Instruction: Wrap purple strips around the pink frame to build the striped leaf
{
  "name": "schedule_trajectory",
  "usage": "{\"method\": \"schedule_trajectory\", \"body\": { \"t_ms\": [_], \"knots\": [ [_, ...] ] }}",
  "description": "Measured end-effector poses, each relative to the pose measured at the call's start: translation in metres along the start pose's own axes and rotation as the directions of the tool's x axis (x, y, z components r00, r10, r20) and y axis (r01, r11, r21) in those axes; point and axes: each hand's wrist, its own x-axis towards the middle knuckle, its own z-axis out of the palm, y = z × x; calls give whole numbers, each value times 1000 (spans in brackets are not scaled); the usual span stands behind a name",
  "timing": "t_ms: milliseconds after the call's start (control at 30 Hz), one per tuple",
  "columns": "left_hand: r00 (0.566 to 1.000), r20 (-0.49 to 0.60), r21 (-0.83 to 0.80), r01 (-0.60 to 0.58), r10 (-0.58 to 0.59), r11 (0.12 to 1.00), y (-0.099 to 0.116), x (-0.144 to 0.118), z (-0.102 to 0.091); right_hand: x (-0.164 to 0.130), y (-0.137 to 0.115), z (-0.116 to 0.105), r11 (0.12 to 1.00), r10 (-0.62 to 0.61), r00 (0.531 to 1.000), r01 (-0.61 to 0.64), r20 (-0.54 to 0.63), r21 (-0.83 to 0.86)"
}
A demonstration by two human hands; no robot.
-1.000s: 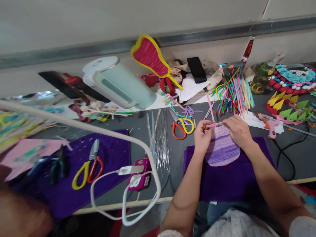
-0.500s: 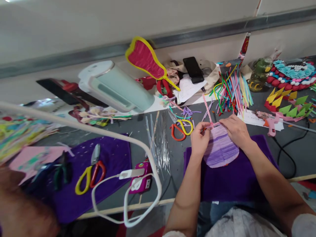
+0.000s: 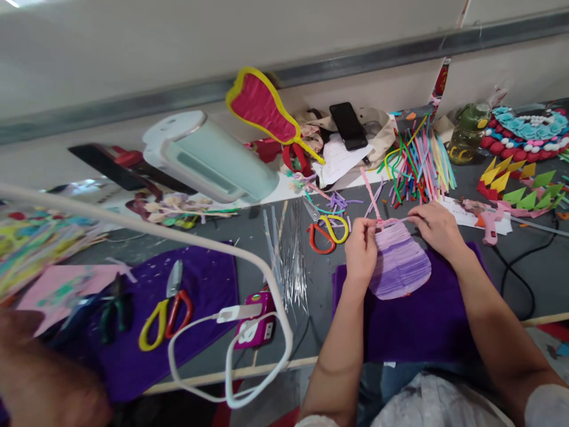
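Observation:
A rounded piece wrapped in lilac and purple strands (image 3: 398,267), with a pink twisted stem (image 3: 370,193) pointing away, lies tilted over a folded purple cloth (image 3: 413,338). My left hand (image 3: 362,249) is closed on its upper left edge, where the stem joins. Between the fingertips of my right hand (image 3: 435,228) is a thin lilac strand (image 3: 406,220), stretched from the top edge of the piece. Scissors with red and yellow handles (image 3: 329,231) lie left of my left hand.
Thin silver wires (image 3: 293,261), a pink glue gun (image 3: 489,222), colourful pipe cleaners (image 3: 418,166) and a red-and-yellow fan (image 3: 267,110) surround the work. A white cable (image 3: 287,332) loops across the left. A blurred hand of another person (image 3: 48,367) is at lower left.
My right hand has moved slightly right and up off the edge of the piece, drawing the lilac strand out. My left hand keeps its grip near the stem.

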Motion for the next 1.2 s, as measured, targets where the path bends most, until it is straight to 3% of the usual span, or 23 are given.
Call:
{"method": "schedule_trajectory", "body": {
  "t_ms": [233, 367, 567, 700, 800, 933, 1000, 1100, 1200],
  "knots": [
    [1000, 8, -135, -1, 2, 991, 2, 1, 7, 2, -4, -5, 983, 57, 998, -62, 32, 171],
    [998, -23, -305, 52, -62, 951, -1, 3, 7, 3, -4, -4, 964, 109, 992, -119, 58, 238],
    [961, 64, -614, 250, -269, 749, -1, 5, 10, 2, 6, 5, 811, 264, 950, -312, 167, 494],
    [937, 164, -686, 334, -310, 647, -1, 6, 11, 2, 8, 10, 753, 315, 934, -353, 166, 556],
    [941, 147, -686, 318, -303, 655, -1, 6, 11, 2, 7, 11, 752, 317, 934, -354, 165, 556],
    [965, 45, -633, 228, -259, 740, 0, 4, 12, 2, 7, 13, 738, 306, 933, -358, 189, 572],
    [977, -12, -605, 163, -214, 779, 0, 4, 12, 1, 9, 13, 677, 346, 909, -414, 233, 609],
    [981, -85, -570, 97, -176, 816, -2, 4, 14, 1, 14, 12, 506, 439, 840, -524, 318, 685],
    [978, -89, -627, 93, -190, 774, -8, 7, 16, 2, 16, 10, 320, 510, 789, -544, 343, 775]
  ]
}}
